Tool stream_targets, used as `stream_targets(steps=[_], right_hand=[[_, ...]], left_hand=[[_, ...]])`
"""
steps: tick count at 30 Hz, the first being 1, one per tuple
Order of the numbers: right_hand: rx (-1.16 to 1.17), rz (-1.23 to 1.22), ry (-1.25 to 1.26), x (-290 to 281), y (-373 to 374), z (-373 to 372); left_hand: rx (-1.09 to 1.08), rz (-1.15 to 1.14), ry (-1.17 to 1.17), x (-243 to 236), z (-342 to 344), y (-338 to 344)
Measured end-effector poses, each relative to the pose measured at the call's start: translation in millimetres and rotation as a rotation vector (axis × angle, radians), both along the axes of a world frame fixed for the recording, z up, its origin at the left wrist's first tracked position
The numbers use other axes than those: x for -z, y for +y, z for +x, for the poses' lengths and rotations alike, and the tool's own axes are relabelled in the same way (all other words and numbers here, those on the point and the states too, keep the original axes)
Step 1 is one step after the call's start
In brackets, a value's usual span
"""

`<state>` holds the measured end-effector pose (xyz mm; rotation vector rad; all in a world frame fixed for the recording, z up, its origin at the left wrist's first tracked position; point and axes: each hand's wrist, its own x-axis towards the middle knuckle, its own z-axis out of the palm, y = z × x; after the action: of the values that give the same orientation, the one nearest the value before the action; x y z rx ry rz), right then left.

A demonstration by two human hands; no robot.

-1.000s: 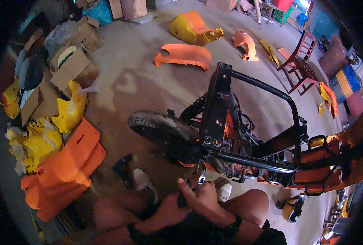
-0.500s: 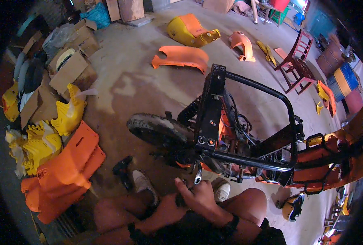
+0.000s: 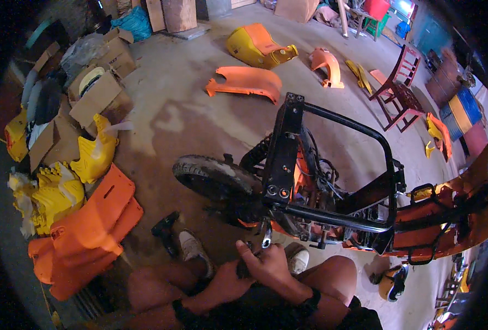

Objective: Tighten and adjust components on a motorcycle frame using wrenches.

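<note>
A stripped scooter with a black tube frame (image 3: 337, 118) and a bare rear tyre (image 3: 214, 179) stands on the concrete in front of me. My right hand (image 3: 271, 265) and my left hand (image 3: 226, 283) are pressed together just below the frame's lower rail. Between them they grip a dark handle, and the silver wrench (image 3: 266, 238) sticks up from them toward the underside of the frame. My knees and white shoes (image 3: 192, 247) flank the hands.
Orange body panels (image 3: 247, 82) and a yellow-orange seat tub (image 3: 258, 47) lie on the floor beyond. Orange and yellow panels (image 3: 87, 220) are stacked at left beside cardboard boxes (image 3: 98, 96). A dark power tool (image 3: 164, 231) lies by my left shoe. A red chair (image 3: 400, 88) stands at right.
My hands stay clasped on the wrench under the frame. The view has shifted only slightly.
</note>
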<state>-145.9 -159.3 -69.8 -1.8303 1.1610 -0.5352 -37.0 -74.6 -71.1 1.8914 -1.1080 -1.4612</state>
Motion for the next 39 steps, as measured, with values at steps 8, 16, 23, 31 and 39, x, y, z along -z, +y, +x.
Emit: stream_targets(steps=[8, 16, 23, 31, 39], right_hand=[[0.014, 0.088, 0.024, -10.6, 1.2, 0.7], [0.039, 0.007, -0.034, 4.2, 1.7, -0.3], [0.006, 0.056, -0.067, -0.6, 1.2, 1.5], [0.012, 0.105, -0.038, -1.8, 1.3, 1.4], [0.019, 0.037, -0.031, -0.2, 1.8, 0.6]], left_hand=[[-0.005, -0.1, 0.037, 9.7, -1.3, 9.7], [-0.02, -0.063, 0.034, 14.2, -1.4, 5.0], [-0.055, -0.062, 0.091, 19.6, -0.6, 10.1], [-0.001, -0.004, 0.024, 13.4, 1.4, 6.7], [0.052, -0.038, 0.043, 6.5, 1.9, 3.9]])
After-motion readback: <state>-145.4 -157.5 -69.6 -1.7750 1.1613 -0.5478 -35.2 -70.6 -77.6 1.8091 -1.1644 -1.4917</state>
